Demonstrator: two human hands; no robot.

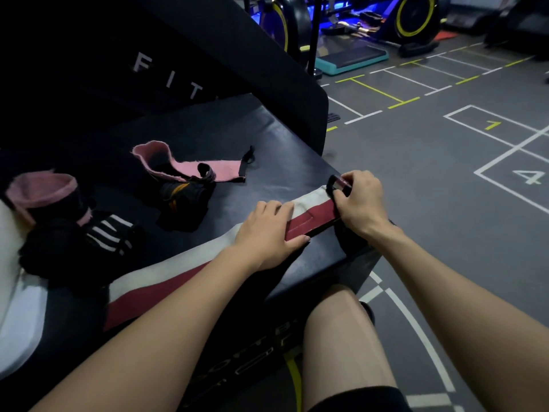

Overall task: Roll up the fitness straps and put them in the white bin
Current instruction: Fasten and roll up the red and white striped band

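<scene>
One maroon-and-white strap (208,272), flat along the black padded box (267,138): right hand (361,200) pinching its black end loop (337,183), left hand (269,233) pressing flat-fingered; risk: roll skews if that pressure slips.

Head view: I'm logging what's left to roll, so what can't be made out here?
- White bin: cut off by the left edge; inside unseen.
- Red and white strap: middle hidden under the left hand and forearm.
- Strap's end: covered by the right hand pinching it.
- Black straps: too dark to count.
</scene>
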